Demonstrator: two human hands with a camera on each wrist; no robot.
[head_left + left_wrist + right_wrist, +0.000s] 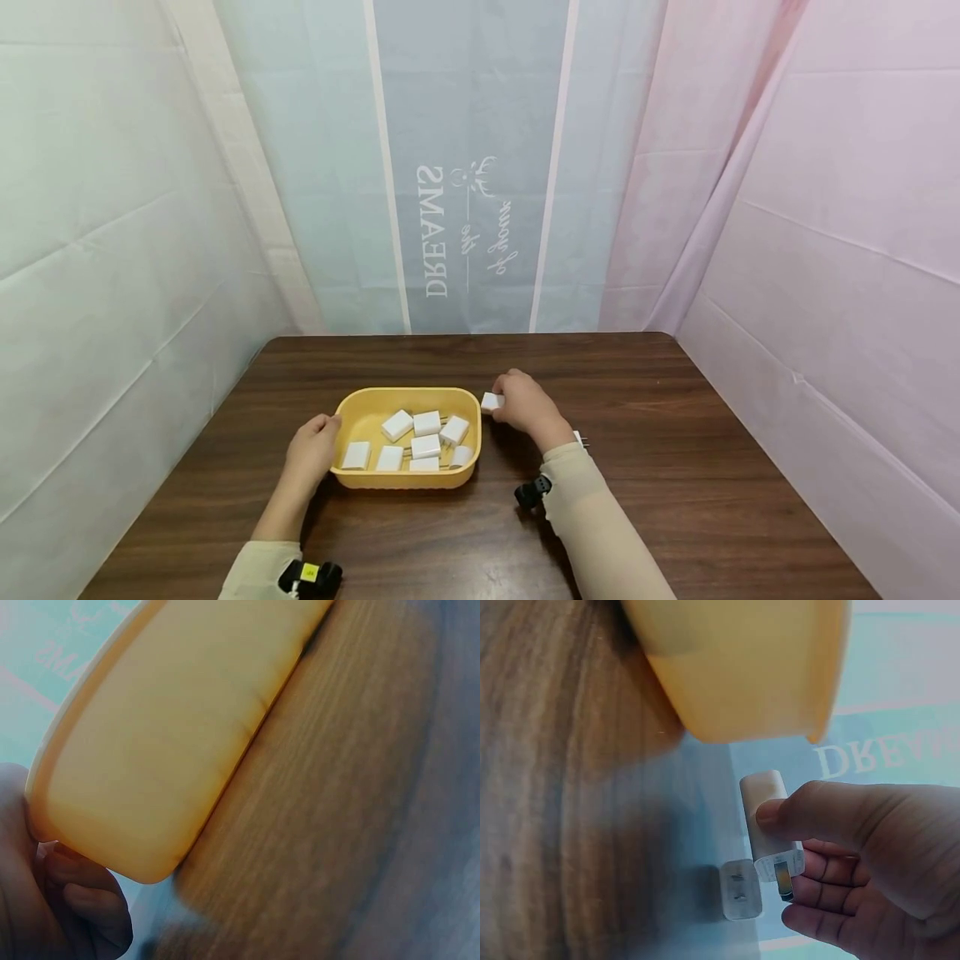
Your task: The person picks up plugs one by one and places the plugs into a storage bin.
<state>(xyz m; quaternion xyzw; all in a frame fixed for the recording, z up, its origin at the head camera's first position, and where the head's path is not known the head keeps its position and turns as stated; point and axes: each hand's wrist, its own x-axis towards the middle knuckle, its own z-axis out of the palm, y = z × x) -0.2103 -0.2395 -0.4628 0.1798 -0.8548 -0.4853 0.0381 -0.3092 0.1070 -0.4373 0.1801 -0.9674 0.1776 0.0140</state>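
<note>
A yellow plastic tub [405, 481] with rounded corners sits on the table, several white charger plugs [397, 425] lying loose inside it. My left hand [311, 450] pinches the tub's left rim; the left wrist view shows the thumb and curled fingers [94, 907] at the tub's corner. Just outside the right rim, my right hand [525, 404] holds one white charger plug [765, 817] between thumb and fingers. Its metal prong end shows in the right wrist view. Another charger plug [577, 437] is partly hidden by the right wrist.
The dark wood table [675, 500] stretches out on both sides of the tub. Pale curtains [480, 125] with mirrored lettering hang behind it and along the sides. In the right wrist view, a white plug [740, 890] appears beyond the held one.
</note>
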